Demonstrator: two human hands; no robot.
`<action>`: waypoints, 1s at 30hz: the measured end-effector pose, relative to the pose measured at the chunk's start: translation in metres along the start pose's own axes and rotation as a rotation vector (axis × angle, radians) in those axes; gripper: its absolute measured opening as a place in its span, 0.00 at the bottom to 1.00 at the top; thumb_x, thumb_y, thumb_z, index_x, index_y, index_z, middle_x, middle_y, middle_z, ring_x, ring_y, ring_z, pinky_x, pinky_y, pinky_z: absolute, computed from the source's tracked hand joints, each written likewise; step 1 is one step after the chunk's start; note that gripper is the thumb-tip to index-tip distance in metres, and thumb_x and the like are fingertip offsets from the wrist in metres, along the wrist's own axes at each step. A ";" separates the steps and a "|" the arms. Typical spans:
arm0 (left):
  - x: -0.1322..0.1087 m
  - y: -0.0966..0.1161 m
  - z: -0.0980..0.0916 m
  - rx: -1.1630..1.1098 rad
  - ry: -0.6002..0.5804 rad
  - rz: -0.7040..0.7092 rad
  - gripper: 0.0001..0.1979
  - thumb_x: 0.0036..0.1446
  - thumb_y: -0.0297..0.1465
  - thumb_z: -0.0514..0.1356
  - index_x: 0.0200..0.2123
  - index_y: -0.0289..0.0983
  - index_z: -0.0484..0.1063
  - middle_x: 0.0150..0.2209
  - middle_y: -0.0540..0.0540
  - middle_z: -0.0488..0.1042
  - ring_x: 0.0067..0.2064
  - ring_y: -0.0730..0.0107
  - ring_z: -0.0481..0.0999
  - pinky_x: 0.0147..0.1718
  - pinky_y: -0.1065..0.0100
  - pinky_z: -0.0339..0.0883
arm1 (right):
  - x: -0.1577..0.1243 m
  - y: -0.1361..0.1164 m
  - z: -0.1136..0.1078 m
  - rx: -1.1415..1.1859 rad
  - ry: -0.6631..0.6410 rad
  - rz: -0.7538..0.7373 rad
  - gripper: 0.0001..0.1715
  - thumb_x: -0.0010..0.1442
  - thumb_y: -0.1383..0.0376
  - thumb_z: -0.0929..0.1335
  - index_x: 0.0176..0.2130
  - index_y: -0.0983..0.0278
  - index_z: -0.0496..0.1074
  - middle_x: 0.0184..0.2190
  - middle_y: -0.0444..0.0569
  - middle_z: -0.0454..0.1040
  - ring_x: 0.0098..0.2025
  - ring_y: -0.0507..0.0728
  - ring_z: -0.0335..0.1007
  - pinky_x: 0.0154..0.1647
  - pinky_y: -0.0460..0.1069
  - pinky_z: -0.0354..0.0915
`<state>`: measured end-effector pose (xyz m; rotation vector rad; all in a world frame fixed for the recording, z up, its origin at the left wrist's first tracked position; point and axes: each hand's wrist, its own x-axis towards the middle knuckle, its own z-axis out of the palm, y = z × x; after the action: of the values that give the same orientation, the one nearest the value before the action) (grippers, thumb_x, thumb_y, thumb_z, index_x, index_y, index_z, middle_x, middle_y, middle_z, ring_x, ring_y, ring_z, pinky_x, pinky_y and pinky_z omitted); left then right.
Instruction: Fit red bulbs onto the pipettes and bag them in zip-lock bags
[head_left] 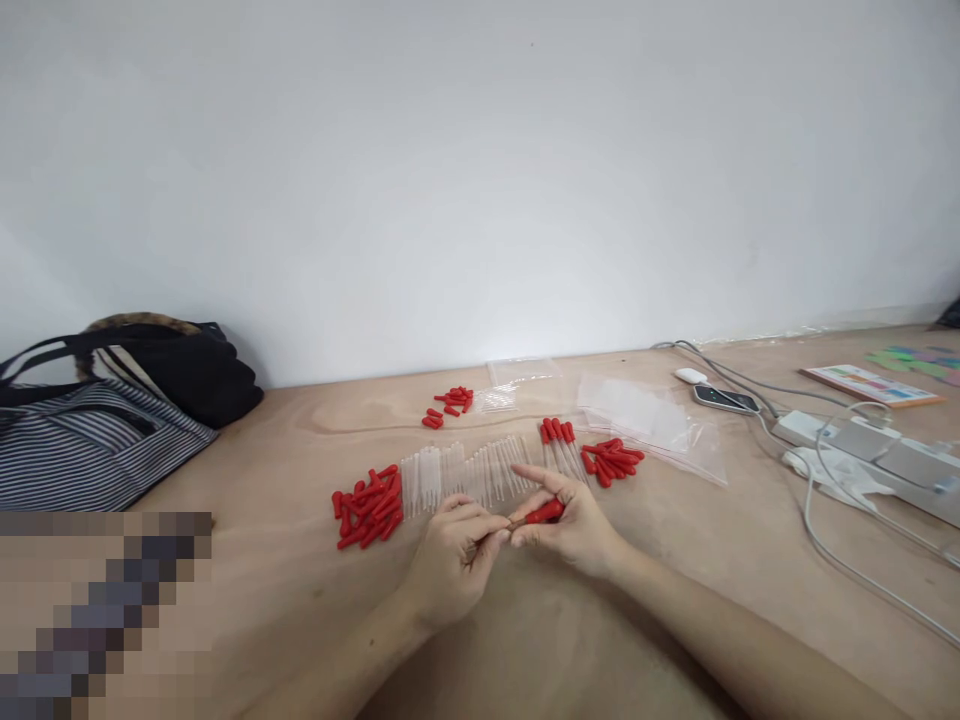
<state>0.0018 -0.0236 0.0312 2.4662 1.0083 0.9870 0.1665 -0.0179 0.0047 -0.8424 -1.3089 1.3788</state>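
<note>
Both hands meet over the near middle of the table. My left hand (461,550) pinches the thin end of a dropper tube. In my right hand (574,528) is a red rubber bulb (546,512) at the other end of that tube, the index finger stretched out to the left. Just beyond the hands lies a row of clear dropper tubes (457,475). Several droppers fitted with red bulbs (556,432) lie at the row's right end. A heap of loose red bulbs (369,508) sits left of the row, and a smaller heap (613,462) lies right of it.
More red bulbs (450,402) and a clear bag of tubes (499,397) are farther back. Plastic zip bags (649,420) lie behind the right heap. On the right are a phone-like device (725,399), a power strip (862,445) and cables. A striped bag (105,440) stands at left.
</note>
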 end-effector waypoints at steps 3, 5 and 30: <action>0.003 0.004 -0.003 -0.001 -0.047 -0.127 0.12 0.54 0.30 0.51 0.26 0.38 0.73 0.20 0.51 0.70 0.23 0.73 0.68 0.29 0.69 0.62 | 0.002 -0.004 -0.007 0.025 -0.036 -0.042 0.51 0.33 0.65 0.75 0.54 0.59 0.54 0.32 0.46 0.74 0.27 0.53 0.73 0.29 0.48 0.69; 0.004 0.006 -0.006 -0.009 -0.065 -0.197 0.12 0.54 0.31 0.51 0.27 0.38 0.73 0.20 0.51 0.70 0.24 0.72 0.68 0.25 0.71 0.61 | 0.002 -0.007 -0.013 -0.007 -0.049 -0.066 0.37 0.36 0.65 0.74 0.47 0.61 0.64 0.32 0.46 0.74 0.27 0.52 0.72 0.29 0.47 0.69; 0.038 -0.005 0.013 -0.232 -0.311 -0.568 0.12 0.54 0.34 0.50 0.29 0.34 0.70 0.29 0.48 0.76 0.24 0.74 0.70 0.21 0.75 0.60 | 0.019 -0.027 -0.079 -0.306 0.530 -0.122 0.20 0.43 0.54 0.69 0.31 0.67 0.70 0.15 0.40 0.64 0.15 0.47 0.55 0.15 0.44 0.55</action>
<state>0.0284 0.0063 0.0381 1.8974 1.2908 0.4854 0.2418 0.0184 0.0203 -1.2151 -1.1370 0.7893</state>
